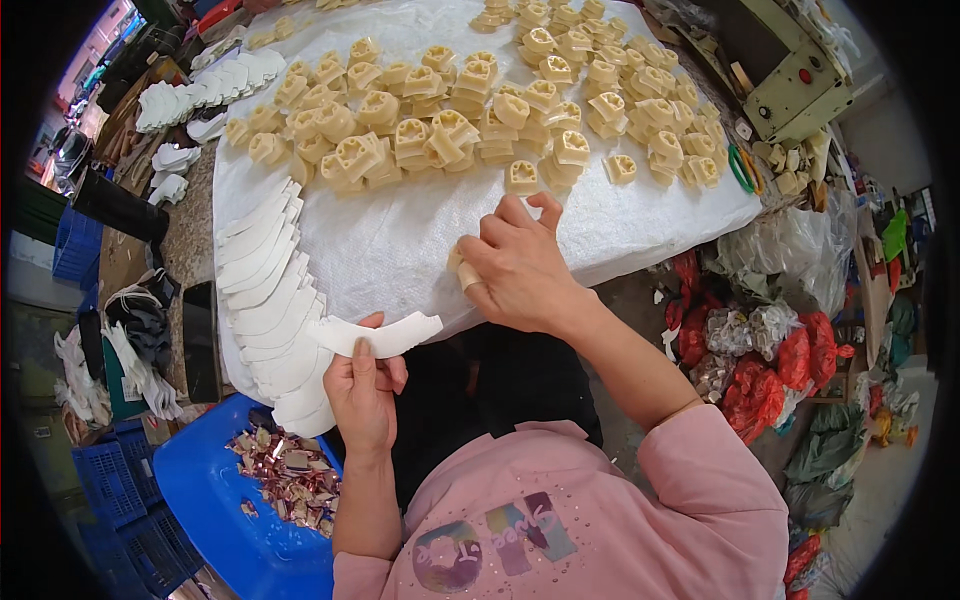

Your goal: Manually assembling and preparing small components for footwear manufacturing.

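My left hand (pixel 365 390) pinches a curved white strip (pixel 385 334) between thumb and fingers, just past the table's near edge. Beside it, on the left side of the cloth, similar white curved pieces (pixel 262 290) lie overlapped in a long fanned row. My right hand (pixel 520 262) is over the cloth near the middle, its fingers bent and a pale band round one digit. Small and cream-coloured, something shows at its thumb side; what the fingers hold is mostly hidden. Just beyond those fingertips stands a cream block with an arched recess (pixel 522 178).
Many cream blocks (pixel 420 140) are heaped across the far part of the white-covered table (pixel 340 235). More white pieces (pixel 205 85) lie at far left. A blue tub (pixel 200 480) of shiny scraps stands lower left, a green machine (pixel 800 85) far right, red bags (pixel 755 395) on the right.
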Action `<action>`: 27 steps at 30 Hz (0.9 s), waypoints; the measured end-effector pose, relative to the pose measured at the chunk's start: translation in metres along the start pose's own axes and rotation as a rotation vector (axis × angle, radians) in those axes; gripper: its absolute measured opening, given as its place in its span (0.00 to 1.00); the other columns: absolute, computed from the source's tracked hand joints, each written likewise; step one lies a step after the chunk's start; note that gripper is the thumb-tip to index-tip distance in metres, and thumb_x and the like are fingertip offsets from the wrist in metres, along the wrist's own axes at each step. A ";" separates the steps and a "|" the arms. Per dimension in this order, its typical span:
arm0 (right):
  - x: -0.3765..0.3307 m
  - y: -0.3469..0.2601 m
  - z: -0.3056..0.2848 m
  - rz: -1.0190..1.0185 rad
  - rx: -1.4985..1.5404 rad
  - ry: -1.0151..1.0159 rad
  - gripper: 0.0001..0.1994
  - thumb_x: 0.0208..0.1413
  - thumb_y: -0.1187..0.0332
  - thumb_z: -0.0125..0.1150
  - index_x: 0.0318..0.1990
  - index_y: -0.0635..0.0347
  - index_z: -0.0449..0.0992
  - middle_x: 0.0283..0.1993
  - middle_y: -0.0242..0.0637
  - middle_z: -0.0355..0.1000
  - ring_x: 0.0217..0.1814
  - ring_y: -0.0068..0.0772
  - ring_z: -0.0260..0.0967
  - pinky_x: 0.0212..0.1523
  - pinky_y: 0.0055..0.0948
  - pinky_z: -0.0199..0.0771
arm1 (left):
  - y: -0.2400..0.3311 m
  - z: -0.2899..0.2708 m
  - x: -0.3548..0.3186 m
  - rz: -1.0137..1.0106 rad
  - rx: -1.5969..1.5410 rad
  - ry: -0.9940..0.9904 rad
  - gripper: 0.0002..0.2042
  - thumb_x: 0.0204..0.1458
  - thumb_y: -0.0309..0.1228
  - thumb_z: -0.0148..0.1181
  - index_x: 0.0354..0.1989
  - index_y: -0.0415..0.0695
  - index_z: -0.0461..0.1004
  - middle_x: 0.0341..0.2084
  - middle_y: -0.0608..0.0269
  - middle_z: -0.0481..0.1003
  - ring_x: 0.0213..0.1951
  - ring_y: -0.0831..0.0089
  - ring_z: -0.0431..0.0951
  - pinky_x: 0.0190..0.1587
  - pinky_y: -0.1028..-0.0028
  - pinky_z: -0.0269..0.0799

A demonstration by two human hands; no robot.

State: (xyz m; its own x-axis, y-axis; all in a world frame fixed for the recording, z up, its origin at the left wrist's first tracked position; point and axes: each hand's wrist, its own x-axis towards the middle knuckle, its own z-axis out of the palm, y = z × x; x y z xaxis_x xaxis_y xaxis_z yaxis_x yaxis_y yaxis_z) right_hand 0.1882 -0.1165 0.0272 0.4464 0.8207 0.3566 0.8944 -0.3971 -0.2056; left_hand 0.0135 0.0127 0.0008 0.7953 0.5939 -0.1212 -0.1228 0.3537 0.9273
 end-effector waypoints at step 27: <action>-0.017 -0.074 0.028 -0.252 0.975 0.474 0.18 0.52 0.82 0.52 0.50 0.54 0.65 0.46 0.45 0.67 0.41 0.40 0.68 0.38 0.29 0.70 | 0.015 0.019 -0.027 0.108 -0.238 0.052 0.18 0.63 0.33 0.39 0.49 0.27 0.66 0.42 0.53 0.72 0.43 0.73 0.73 0.45 0.75 0.70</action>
State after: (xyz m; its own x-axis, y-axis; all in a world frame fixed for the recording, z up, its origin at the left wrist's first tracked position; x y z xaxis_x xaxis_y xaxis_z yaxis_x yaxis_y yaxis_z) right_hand 0.1134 -0.0900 0.0110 0.4062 0.5100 0.7582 0.6497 0.4223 -0.6321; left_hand 0.0017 -0.0114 0.0245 0.7395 0.6713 -0.0498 -0.3465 0.4430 0.8268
